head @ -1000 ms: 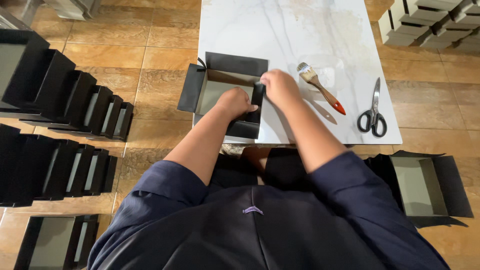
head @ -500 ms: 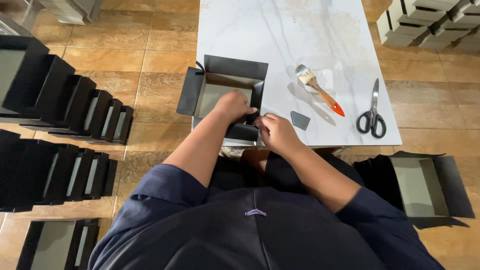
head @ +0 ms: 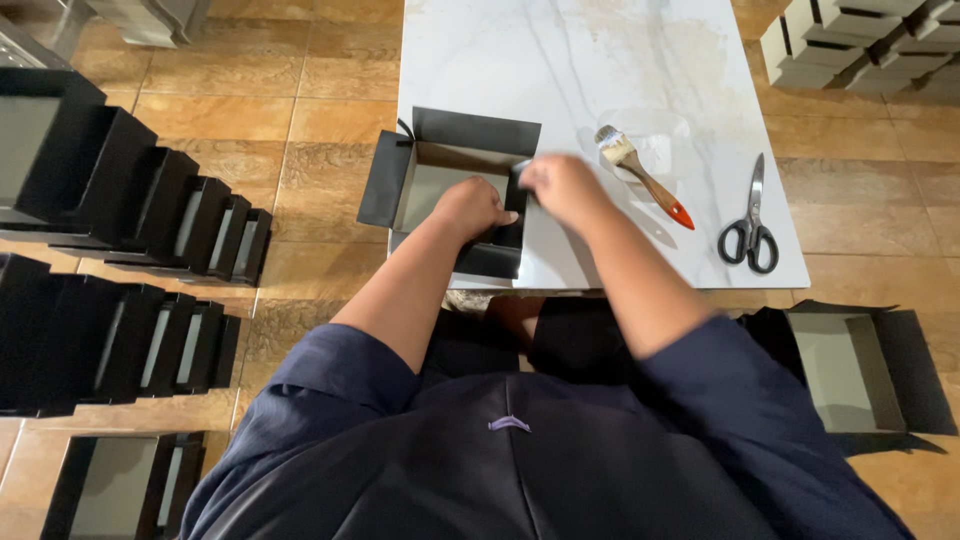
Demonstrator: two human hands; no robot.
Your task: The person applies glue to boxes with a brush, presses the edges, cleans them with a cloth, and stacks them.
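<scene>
We look down from a head-worn camera at a person in a dark blue top seated at a white marble worktop [head: 600, 60]. At its near left edge sits a shallow grey box [head: 440, 185] with black paper flaps folded out around it.

The left hand [head: 472, 207] rests inside the box, fingers curled and pressing down on the grey floor near the right wall; it grips nothing we can see. The right hand [head: 562, 187] is blurred with motion at the box's right wall, touching the black flap there. We cannot tell whether it pinches the paper or only pushes it.

A moment ago the right hand was lower, at the near right corner of the box; now it has moved up along the right side, while the left hand has stayed put as an anchor. We judge this to mean the black covering is being smoothed onto the right wall, with the other flaps not yet turned in.

To the right lie a paintbrush [head: 643, 175] with an orange-tipped handle and black-handled scissors [head: 750, 220], both untouched. Rows of finished black boxes [head: 130, 210] stand on the tiled floor to the left.
</scene>
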